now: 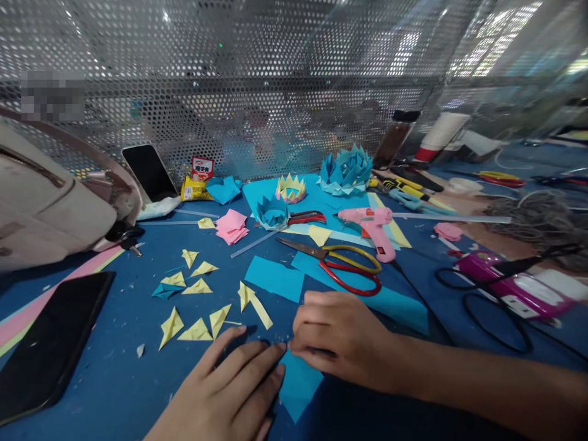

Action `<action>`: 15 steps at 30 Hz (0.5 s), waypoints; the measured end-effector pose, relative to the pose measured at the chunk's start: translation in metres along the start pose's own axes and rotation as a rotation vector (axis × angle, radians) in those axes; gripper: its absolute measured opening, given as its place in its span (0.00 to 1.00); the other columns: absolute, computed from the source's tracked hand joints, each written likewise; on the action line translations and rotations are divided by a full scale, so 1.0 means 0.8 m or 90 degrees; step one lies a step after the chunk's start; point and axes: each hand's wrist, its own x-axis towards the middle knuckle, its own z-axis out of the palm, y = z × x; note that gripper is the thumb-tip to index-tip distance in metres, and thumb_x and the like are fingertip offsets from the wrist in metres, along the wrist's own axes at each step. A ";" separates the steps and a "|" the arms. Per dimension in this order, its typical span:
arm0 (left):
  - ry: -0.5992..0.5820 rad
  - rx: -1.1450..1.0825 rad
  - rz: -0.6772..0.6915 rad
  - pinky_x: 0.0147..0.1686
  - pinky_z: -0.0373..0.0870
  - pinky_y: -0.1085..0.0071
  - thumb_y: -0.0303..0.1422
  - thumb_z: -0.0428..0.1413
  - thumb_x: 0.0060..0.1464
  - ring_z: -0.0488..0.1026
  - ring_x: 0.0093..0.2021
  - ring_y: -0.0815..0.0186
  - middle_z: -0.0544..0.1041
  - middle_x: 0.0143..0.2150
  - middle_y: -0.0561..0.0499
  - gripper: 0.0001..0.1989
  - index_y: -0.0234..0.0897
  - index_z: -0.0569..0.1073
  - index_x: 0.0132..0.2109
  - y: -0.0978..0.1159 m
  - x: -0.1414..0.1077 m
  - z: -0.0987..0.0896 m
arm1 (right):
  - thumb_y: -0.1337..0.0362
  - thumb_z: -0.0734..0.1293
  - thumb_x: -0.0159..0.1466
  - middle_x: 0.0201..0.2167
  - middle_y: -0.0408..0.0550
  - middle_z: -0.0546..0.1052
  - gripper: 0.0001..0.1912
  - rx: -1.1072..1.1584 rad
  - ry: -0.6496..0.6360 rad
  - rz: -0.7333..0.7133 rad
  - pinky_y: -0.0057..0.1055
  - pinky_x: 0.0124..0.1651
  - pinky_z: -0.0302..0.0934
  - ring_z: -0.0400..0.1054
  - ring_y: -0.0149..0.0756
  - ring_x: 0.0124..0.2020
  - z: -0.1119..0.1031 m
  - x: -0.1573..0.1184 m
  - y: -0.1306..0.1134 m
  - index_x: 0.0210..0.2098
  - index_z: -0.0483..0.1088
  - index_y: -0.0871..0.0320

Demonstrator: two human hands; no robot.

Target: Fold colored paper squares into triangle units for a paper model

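A piece of blue paper (299,384) lies on the table at the bottom centre, partly hidden under both hands. My left hand (239,383) rests flat with its fingers spread, the fingertips touching the paper's left edge. From the right, my right hand (337,337) comes down on the paper's upper edge with curled fingers; whatever is between them is hidden. Folded yellow pieces (197,331) and one folded blue piece (166,290) lie left of the hands. Beyond the hands are a blue paper strip (275,277) and scissors (342,263) with yellow and red handles.
A pink glue gun (374,228) lies behind the scissors, its cord running right. Farther back are blue paper flowers (346,171) and a yellow-pink ring (291,188). A black phone (55,337) and white bag (50,202) are left, a magenta device (514,285) right.
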 end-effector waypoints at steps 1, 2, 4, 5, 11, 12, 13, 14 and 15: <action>-0.009 0.005 0.009 0.70 0.49 0.62 0.31 0.47 0.70 0.75 0.51 0.66 0.81 0.52 0.52 0.15 0.36 0.78 0.51 -0.001 0.000 -0.001 | 0.64 0.61 0.73 0.32 0.44 0.77 0.12 -0.022 -0.008 -0.026 0.32 0.37 0.55 0.63 0.33 0.33 -0.002 0.000 0.001 0.37 0.75 0.57; -0.019 0.011 0.018 0.70 0.50 0.62 0.30 0.47 0.70 0.75 0.52 0.65 0.81 0.52 0.52 0.15 0.36 0.78 0.51 -0.003 0.000 -0.003 | 0.64 0.60 0.74 0.33 0.45 0.77 0.14 -0.045 -0.012 -0.052 0.33 0.37 0.55 0.63 0.34 0.34 -0.003 0.000 0.002 0.37 0.75 0.57; -0.029 0.013 0.028 0.69 0.51 0.62 0.31 0.47 0.70 0.75 0.51 0.66 0.81 0.53 0.53 0.15 0.36 0.78 0.52 -0.003 -0.001 -0.004 | 0.65 0.59 0.74 0.35 0.45 0.77 0.14 -0.091 -0.010 -0.092 0.33 0.37 0.55 0.62 0.34 0.35 -0.007 0.001 0.003 0.37 0.74 0.58; -0.025 0.009 0.025 0.69 0.50 0.62 0.31 0.48 0.70 0.75 0.51 0.66 0.81 0.52 0.53 0.14 0.36 0.78 0.52 -0.003 -0.001 -0.004 | 0.66 0.60 0.74 0.35 0.45 0.77 0.13 -0.115 -0.005 -0.111 0.34 0.36 0.54 0.62 0.35 0.36 -0.008 0.001 0.004 0.36 0.74 0.58; 0.012 -0.009 -0.002 0.71 0.44 0.62 0.33 0.50 0.69 0.75 0.51 0.65 0.82 0.51 0.53 0.14 0.36 0.79 0.50 0.003 -0.002 0.004 | 0.73 0.56 0.73 0.34 0.46 0.75 0.15 -0.197 -0.026 -0.208 0.35 0.36 0.53 0.63 0.37 0.37 -0.016 0.005 0.007 0.40 0.74 0.59; 0.015 -0.007 0.000 0.71 0.43 0.62 0.33 0.50 0.69 0.75 0.51 0.65 0.82 0.51 0.53 0.14 0.36 0.79 0.50 0.003 -0.002 0.004 | 0.74 0.56 0.73 0.34 0.46 0.75 0.15 -0.200 -0.029 -0.211 0.35 0.35 0.53 0.63 0.37 0.37 -0.016 0.005 0.007 0.41 0.74 0.59; 0.011 -0.003 0.005 0.72 0.43 0.61 0.33 0.50 0.69 0.75 0.51 0.65 0.82 0.51 0.53 0.14 0.35 0.79 0.50 0.003 -0.002 0.005 | 0.74 0.55 0.74 0.34 0.46 0.75 0.16 -0.203 -0.033 -0.213 0.35 0.35 0.52 0.63 0.37 0.37 -0.017 0.006 0.007 0.41 0.74 0.59; 0.008 0.002 0.009 0.72 0.42 0.61 0.33 0.49 0.69 0.75 0.51 0.64 0.82 0.52 0.53 0.14 0.35 0.79 0.50 0.002 -0.002 0.005 | 0.74 0.55 0.74 0.34 0.46 0.75 0.16 -0.206 -0.035 -0.214 0.36 0.35 0.52 0.62 0.37 0.36 -0.017 0.006 0.007 0.41 0.73 0.59; 0.002 0.007 0.013 0.72 0.42 0.60 0.33 0.49 0.69 0.75 0.51 0.64 0.81 0.52 0.53 0.14 0.35 0.79 0.50 0.002 -0.002 0.005 | 0.74 0.55 0.73 0.34 0.46 0.75 0.16 -0.208 -0.039 -0.216 0.36 0.35 0.52 0.62 0.37 0.36 -0.018 0.007 0.008 0.41 0.73 0.59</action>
